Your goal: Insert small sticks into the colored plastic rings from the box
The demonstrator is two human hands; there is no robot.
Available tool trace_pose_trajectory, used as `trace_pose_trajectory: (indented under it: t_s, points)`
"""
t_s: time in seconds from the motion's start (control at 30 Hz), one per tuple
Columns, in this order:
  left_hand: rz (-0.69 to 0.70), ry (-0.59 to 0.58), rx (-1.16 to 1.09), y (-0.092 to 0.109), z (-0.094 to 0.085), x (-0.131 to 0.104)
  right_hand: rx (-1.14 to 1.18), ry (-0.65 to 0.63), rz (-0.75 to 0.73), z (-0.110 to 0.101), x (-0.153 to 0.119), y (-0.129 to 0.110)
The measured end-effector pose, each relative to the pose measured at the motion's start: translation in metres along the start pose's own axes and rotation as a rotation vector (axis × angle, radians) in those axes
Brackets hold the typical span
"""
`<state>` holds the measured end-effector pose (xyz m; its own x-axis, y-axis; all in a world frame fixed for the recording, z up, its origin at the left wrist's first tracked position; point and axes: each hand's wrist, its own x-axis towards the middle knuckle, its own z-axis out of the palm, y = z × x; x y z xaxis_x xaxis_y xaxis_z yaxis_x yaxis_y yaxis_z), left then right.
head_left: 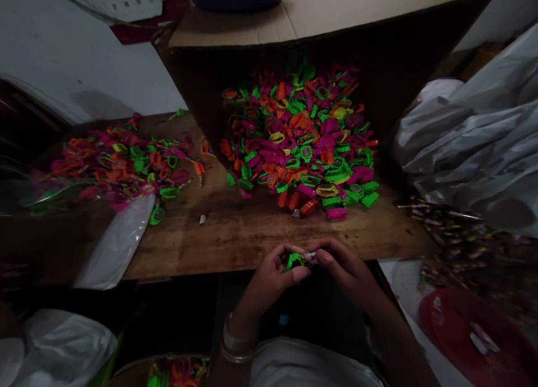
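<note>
In the head view, my left hand point(272, 275) is closed around a bright green toy watch point(295, 260) just off the front edge of the wooden table point(247, 238). The fingertips of my right hand point(345, 268) pinch a small whitish wrapped piece point(310, 256) at the right end of the watch. Whether that piece is joined to the watch, I cannot tell. Beyond my hands, a heap of green, orange, pink and yellow toy watches point(305, 151) spills from a cardboard box point(227, 35) lying on its side.
Another pile of toy watches point(140, 165) lies left on the table, beside clear plastic bags point(120, 244). White plastic sheeting point(474, 134) hangs at right, above many small wrapped pieces point(471, 247) and a red basket point(437, 319). Below left, a container holds more toy watches point(180, 370).
</note>
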<state>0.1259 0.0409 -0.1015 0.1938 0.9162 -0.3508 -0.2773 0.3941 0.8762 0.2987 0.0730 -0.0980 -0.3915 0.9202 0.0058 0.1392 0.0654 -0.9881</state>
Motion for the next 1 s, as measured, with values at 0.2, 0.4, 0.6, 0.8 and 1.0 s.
trace_pose_trajectory:
  t_s: [0.2, 0.4, 0.6, 0.8, 1.0]
  points:
    - [0.006, -0.004, -0.020, -0.009, 0.005, -0.002, 0.096, 0.001, 0.035, -0.001, -0.011, -0.001]
    - [-0.011, -0.032, -0.018, -0.014, 0.008, 0.003, 0.080, 0.033, 0.096, -0.003, -0.017, 0.006]
    - [-0.052, 0.029, 0.055, -0.022, 0.003, 0.008, 0.003, -0.090, 0.147, -0.011, -0.010, 0.012]
    - [-0.018, 0.105, 0.103, -0.024, -0.003, 0.010, -0.139, -0.072, 0.098, -0.003, -0.001, 0.014]
    - [0.005, 0.171, 0.105, -0.016, -0.017, 0.006, -0.243, 0.000, -0.012, 0.023, 0.002, 0.015]
